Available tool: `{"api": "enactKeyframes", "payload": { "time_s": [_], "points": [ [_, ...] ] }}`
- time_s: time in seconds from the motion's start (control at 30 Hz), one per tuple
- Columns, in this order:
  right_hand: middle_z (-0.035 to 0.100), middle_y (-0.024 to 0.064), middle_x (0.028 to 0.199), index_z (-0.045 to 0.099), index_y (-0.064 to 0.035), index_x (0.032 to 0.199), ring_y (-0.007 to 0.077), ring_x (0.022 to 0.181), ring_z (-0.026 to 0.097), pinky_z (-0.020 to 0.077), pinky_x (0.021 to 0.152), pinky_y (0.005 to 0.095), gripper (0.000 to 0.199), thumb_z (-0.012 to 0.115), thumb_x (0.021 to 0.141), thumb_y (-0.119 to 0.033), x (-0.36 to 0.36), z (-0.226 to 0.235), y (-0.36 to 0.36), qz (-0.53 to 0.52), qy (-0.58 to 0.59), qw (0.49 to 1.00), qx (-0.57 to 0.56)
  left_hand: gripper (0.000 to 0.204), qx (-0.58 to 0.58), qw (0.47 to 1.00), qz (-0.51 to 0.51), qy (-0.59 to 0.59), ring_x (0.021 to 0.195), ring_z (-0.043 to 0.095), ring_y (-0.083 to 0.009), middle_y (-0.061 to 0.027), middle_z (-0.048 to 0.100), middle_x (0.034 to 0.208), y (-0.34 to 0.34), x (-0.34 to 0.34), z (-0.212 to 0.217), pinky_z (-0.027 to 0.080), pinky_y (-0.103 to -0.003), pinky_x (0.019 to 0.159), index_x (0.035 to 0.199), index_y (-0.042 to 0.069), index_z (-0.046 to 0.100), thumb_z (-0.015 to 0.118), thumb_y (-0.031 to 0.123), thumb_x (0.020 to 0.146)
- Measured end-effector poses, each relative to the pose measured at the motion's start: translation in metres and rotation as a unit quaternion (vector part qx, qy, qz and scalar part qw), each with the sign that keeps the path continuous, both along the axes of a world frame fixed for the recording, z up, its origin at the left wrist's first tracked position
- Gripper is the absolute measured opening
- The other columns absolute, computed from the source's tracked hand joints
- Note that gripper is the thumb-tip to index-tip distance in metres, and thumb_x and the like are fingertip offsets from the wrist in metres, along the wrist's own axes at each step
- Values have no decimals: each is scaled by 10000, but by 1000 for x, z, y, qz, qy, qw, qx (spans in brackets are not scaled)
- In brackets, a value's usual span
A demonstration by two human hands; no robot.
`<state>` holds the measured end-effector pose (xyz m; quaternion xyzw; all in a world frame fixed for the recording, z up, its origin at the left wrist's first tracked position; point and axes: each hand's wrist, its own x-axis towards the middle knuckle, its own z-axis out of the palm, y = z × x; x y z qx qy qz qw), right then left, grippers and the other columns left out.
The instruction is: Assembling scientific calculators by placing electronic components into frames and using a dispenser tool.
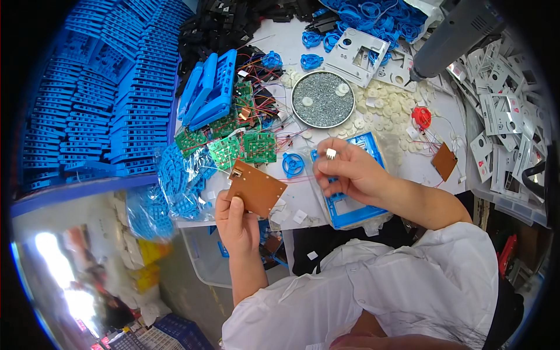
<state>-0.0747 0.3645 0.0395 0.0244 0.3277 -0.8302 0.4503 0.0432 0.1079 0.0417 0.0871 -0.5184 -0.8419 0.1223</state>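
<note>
Cluttered white table [426, 169], blue parts piled all round. Left hand [236, 219] pinches brown circuit board [255, 188] by lower edge; right hand [344, 169] closed on small white component [331, 153] — not yet seated on board, looks early.

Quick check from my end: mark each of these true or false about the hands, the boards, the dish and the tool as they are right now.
1. The left hand holds a brown circuit board. True.
2. The right hand is empty. False: it pinches a small white component.
3. The round metal dish holds grey screws. True.
4. The green circuit boards lie right of the dish. False: they lie to its left.
5. The grey power tool is in the right hand. False: it hangs above the table, unheld.
</note>
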Motion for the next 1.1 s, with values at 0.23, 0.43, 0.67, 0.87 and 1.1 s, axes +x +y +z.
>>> {"api": "enactKeyframes", "payload": {
  "time_s": [0.23, 0.43, 0.67, 0.87, 1.1],
  "points": [
    [637, 108, 1173, 550, -79, 1308, 179, 1067, 608, 524, 863, 338, 476, 748, 877, -128, -15, 9, 23, -138, 541, 795, 239, 160, -10, 999, 22, -24, 996, 645, -136, -81, 697, 1100, 10, -6, 12, 501, -312, 904, 1129, 2, 608, 623, 124, 1028],
    [681, 56, 1082, 667, -53, 1208, 130, 845, 612, 468, 721, 263, 383, 783, 874, -201, -13, 54, 17, 23, 529, 828, 183, 177, -94, 991, -82, -50, 979, 631, -106, -64, 700, 1066, -6, -6, 28, 471, -284, 911, 1134, -12, 617, 635, 113, 1009],
    [698, 22, 826, 702, 1, 1010, 60, 670, 575, 453, 594, 246, 209, 731, 945, -196, 4, 20, -19, 83, 364, 925, 74, 251, -442, 866, 224, 68, 1021, 626, -190, -93, 686, 1001, 36, -25, 64, 483, -342, 894, 1088, -33, 639, 670, 44, 851],
    [723, 32, 862, 723, 14, 1034, 41, 659, 559, 442, 575, 238, 209, 712, 965, -183, 12, 30, -24, 108, 198, 972, 66, 618, -390, 911, -114, -75, 1149, 600, -312, -146, 616, 1208, 43, 50, 36, 419, -425, 1078, 1353, -24, 532, 571, 14, 737],
    [727, 12, 852, 751, -55, 1137, 36, 555, 468, 360, 509, 249, 245, 761, 924, -175, 19, 35, -19, 79, 494, 853, 149, 429, 19, 997, 79, -5, 1051, 662, -319, -251, 640, 1236, 66, 6, 9, 566, -508, 949, 1440, -27, 438, 454, 202, 1079]
  ]
}}
